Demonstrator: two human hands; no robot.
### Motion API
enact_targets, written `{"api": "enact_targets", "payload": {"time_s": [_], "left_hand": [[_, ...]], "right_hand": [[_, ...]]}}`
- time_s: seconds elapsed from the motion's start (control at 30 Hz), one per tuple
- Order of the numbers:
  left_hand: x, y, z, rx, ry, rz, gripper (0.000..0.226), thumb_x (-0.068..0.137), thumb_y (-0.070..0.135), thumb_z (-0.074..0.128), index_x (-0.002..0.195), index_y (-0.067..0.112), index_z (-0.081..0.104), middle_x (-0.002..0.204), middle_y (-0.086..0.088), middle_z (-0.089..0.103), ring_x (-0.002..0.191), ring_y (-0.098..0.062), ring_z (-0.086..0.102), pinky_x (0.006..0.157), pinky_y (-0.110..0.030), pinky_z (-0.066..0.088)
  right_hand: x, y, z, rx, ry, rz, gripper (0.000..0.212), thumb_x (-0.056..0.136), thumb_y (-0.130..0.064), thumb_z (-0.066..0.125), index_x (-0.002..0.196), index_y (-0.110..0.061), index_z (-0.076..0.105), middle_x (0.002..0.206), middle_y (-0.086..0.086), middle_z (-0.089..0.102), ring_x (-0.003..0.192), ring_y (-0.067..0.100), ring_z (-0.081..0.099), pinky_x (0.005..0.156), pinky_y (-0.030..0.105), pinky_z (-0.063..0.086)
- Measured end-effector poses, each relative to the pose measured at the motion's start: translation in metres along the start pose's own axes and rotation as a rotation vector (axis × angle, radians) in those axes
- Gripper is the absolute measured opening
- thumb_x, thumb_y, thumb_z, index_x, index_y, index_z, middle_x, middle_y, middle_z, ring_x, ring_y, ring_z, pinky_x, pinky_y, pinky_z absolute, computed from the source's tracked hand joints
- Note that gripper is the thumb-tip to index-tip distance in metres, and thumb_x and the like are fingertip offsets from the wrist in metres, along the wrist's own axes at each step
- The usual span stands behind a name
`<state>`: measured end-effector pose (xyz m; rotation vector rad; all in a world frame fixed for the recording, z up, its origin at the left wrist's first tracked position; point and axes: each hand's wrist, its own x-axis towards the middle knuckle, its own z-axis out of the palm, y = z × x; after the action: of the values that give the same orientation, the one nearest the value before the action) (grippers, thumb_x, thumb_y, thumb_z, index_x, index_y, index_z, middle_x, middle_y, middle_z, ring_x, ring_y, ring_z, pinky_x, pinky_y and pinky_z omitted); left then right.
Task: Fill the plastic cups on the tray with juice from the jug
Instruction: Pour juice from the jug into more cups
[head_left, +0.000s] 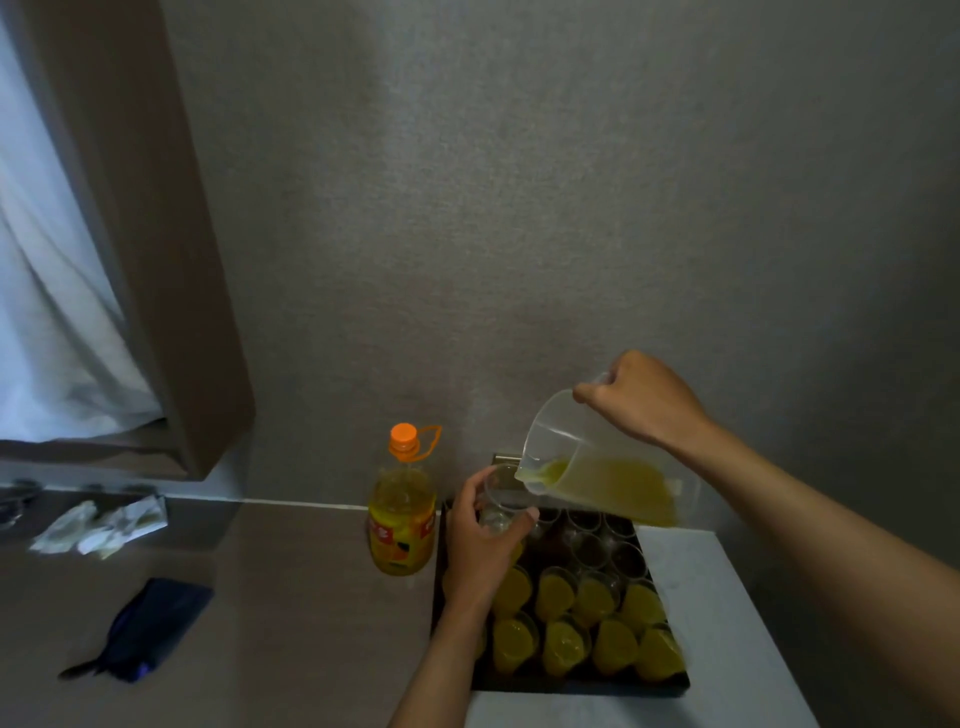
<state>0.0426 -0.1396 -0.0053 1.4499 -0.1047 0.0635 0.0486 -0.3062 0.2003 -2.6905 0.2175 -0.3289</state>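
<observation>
My right hand (641, 400) grips the handle of a clear plastic jug (597, 467), tilted left with yellow juice pooled toward its spout. Under the spout my left hand (480, 545) holds an empty clear plastic cup (501, 501), lifted above the dark tray (571, 686). On the tray, the two near rows of cups (582, 623) hold juice. The cups at the back (597, 540) look empty. My left forearm hides the tray's left side.
A large juice bottle (401, 512) with an orange cap stands just left of the tray by the wall. On the counter further left lie a dark pouch (150, 626) and crumpled white wrappers (98, 527). A curtain hangs at far left.
</observation>
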Motion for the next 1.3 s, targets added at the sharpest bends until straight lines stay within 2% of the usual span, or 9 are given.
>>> {"api": "enact_targets", "payload": {"time_s": [0.1, 0.27, 0.5, 0.63, 0.77, 1.3], "left_hand": [[0.000, 0.000, -0.002, -0.005, 0.000, -0.006, 0.062, 0.074, 0.012, 0.089, 0.123, 0.036, 0.060, 0.115, 0.034, 0.062, 0.111, 0.012, 0.057, 0.082, -0.014, 0.051], [0.003, -0.002, -0.006, -0.001, -0.001, 0.001, 0.062, 0.074, 0.012, 0.089, 0.125, 0.034, 0.060, 0.115, 0.035, 0.062, 0.111, 0.013, 0.056, 0.085, -0.014, 0.051], [0.003, -0.006, -0.009, -0.034, -0.003, -0.008, 0.061, 0.074, 0.009, 0.088, 0.124, 0.032, 0.061, 0.119, 0.014, 0.068, 0.111, 0.004, 0.060, 0.085, -0.011, 0.048], [0.002, -0.008, -0.010, -0.025, -0.001, -0.016, 0.058, 0.075, 0.012, 0.087, 0.120, 0.037, 0.061, 0.119, 0.013, 0.068, 0.110, 0.004, 0.060, 0.082, -0.008, 0.047], [0.002, -0.013, -0.011, -0.006, -0.008, -0.023, 0.058, 0.075, 0.017, 0.088, 0.121, 0.040, 0.060, 0.121, 0.013, 0.067, 0.112, 0.001, 0.060, 0.084, -0.010, 0.048], [0.001, -0.014, -0.015, 0.028, -0.034, -0.028, 0.058, 0.078, 0.017, 0.087, 0.126, 0.031, 0.059, 0.124, 0.017, 0.061, 0.109, 0.018, 0.052, 0.081, -0.001, 0.042]], "right_hand": [[0.002, 0.000, 0.002, -0.007, -0.003, -0.003, 0.044, 0.087, -0.035, 0.068, 0.053, -0.020, 0.045, 0.046, -0.003, 0.035, 0.044, 0.016, 0.033, 0.053, 0.031, 0.031], [0.006, -0.004, 0.002, -0.041, 0.014, -0.003, 0.048, 0.086, -0.036, 0.068, 0.050, -0.020, 0.041, 0.042, -0.006, 0.033, 0.042, 0.017, 0.034, 0.052, 0.030, 0.030], [0.007, -0.006, 0.001, -0.039, 0.011, -0.002, 0.044, 0.086, -0.038, 0.068, 0.053, -0.018, 0.048, 0.048, 0.000, 0.040, 0.046, 0.019, 0.039, 0.053, 0.031, 0.033], [0.004, -0.010, -0.001, -0.049, 0.010, -0.013, 0.043, 0.087, -0.036, 0.068, 0.053, -0.018, 0.050, 0.045, -0.004, 0.039, 0.045, 0.017, 0.038, 0.053, 0.030, 0.032], [0.004, -0.014, -0.003, -0.079, 0.027, -0.003, 0.048, 0.086, -0.035, 0.069, 0.049, -0.019, 0.043, 0.039, -0.007, 0.033, 0.042, 0.017, 0.036, 0.050, 0.028, 0.029], [0.007, -0.010, -0.004, -0.063, 0.011, 0.000, 0.048, 0.085, -0.036, 0.068, 0.049, -0.021, 0.042, 0.036, -0.009, 0.031, 0.038, 0.013, 0.030, 0.054, 0.032, 0.036]]}}
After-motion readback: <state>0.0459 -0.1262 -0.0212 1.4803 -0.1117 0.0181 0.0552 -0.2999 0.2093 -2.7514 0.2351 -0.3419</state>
